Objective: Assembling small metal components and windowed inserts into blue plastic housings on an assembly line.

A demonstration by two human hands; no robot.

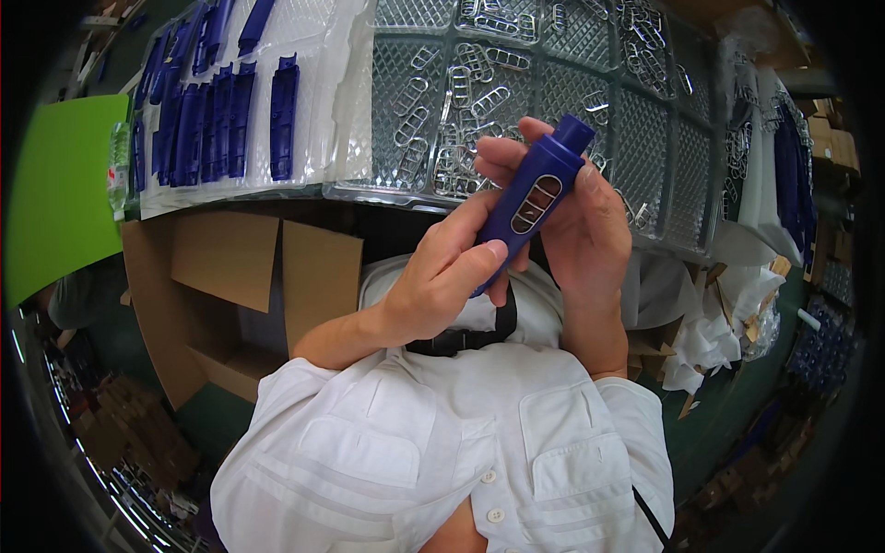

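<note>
Between my two hands is a dark blue plastic housing (505, 221), long and tilted, its narrower neck pointing up and to the right. A silver oval frame with several windows (536, 205) sits on its upper face. My left hand (449, 263) grips the lower end, thumb lying along the side. Around the upper end, near the neck, curl the fingers and thumb of my right hand (590, 221). Just beyond my hands lies a clear compartment tray (581, 88) with many loose silver frames (461, 88) in it.
At the far left, a white tray (318, 129) carries rows of blue half shells (284, 120). A clear bottle (118, 170) stands by a green board (64, 184). Below the table's left side is an open cardboard box (221, 258). Crumpled white wrapping (705, 341) hangs at the right.
</note>
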